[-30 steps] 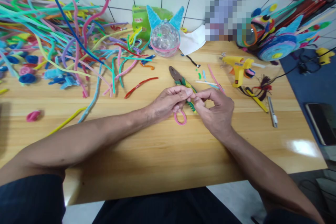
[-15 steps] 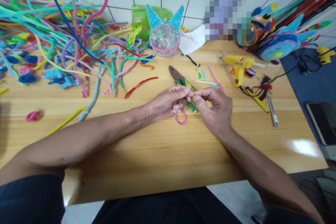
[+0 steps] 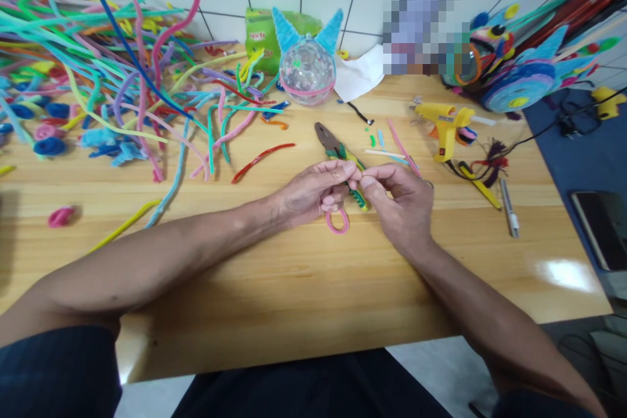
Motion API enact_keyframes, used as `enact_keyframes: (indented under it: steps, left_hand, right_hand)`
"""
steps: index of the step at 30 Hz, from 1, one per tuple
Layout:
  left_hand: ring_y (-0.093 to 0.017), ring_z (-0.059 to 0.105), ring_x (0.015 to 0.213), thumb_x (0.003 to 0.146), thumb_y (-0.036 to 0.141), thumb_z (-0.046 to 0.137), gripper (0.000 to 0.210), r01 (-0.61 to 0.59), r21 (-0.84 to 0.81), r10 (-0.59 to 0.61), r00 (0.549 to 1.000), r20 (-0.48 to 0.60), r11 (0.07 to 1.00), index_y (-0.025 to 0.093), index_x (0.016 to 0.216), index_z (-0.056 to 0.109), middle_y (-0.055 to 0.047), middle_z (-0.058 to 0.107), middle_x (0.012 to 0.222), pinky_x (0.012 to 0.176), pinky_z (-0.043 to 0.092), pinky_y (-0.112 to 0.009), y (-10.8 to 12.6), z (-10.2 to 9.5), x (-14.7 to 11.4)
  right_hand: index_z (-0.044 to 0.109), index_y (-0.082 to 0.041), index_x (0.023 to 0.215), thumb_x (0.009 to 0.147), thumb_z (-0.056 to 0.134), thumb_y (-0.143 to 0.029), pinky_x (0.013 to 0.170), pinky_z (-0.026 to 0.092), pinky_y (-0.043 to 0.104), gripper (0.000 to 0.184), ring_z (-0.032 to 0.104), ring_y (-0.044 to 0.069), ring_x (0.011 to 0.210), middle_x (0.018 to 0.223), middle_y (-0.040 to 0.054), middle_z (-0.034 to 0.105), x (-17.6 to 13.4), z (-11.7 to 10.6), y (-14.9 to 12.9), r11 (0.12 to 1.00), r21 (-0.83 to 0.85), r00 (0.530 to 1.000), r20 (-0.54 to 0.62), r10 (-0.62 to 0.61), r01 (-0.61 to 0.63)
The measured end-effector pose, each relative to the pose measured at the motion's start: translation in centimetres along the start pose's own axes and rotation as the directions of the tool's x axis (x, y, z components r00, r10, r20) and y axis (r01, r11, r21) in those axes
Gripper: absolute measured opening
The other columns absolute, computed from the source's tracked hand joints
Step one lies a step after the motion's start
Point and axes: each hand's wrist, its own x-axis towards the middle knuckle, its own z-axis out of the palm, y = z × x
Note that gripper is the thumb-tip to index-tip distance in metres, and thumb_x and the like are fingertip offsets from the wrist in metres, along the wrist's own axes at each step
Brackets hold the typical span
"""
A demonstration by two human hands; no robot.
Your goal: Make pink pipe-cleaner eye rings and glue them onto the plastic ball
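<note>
Fingertip to fingertip, my left hand point(image 3: 326, 188) and my right hand point(image 3: 404, 206) meet over the table, both pinched closed. Whatever lies between the fingertips is too small and covered to make out. Beneath them rest pliers point(image 3: 329, 140) with green and yellow handles, partly hidden by my fingers. A pink pipe cleaner ring point(image 3: 337, 222) shows just below my left hand; I cannot tell whether it touches the fingers. To the left lies a red pipe cleaner point(image 3: 262, 162). Behind stands a clear ball point(image 3: 307, 72) with blue fuzzy ears and a pink band.
Many coloured pipe cleaners point(image 3: 98, 39) are heaped at the left. At the right lie a yellow glue gun point(image 3: 445, 125), a utility knife point(image 3: 509, 209) and a blue fuzzy craft piece point(image 3: 522, 83). Short offcuts point(image 3: 386, 153) lie beyond my right hand. A green packet point(image 3: 259, 46) stands by the tiled wall.
</note>
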Motion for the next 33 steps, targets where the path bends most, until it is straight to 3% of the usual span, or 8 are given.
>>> enact_keyframes:
  steps: [7,33]
  left_hand:
    - [0.0,0.039,0.043,0.099,0.033,0.085,0.03,0.009,-0.008,-0.009,1.0,-0.01,1.0,0.013,0.083,0.07,0.005,0.061,0.071,0.041,0.037,-0.013,-0.01,0.1,0.04]
    - [0.0,0.04,0.042,0.096,0.032,0.088,0.031,0.016,-0.067,-0.015,1.0,0.013,0.998,0.013,0.08,0.068,0.006,0.063,0.071,0.041,0.04,-0.013,-0.23,0.02,0.14]
  right_hand:
    - [0.079,-0.025,0.091,0.1,0.077,-0.04,0.076,0.063,0.036,0.017,0.075,0.019,0.078,0.089,0.0022,0.085,-0.13,0.02,0.08,0.999,0.044,1.0,0.007,0.029,-0.029]
    - [0.077,-0.023,0.092,0.1,0.073,-0.027,0.073,0.055,0.032,0.009,0.07,0.016,0.077,0.086,0.0006,0.082,-0.33,0.49,0.52,0.997,0.072,1.0,0.011,0.024,-0.025]
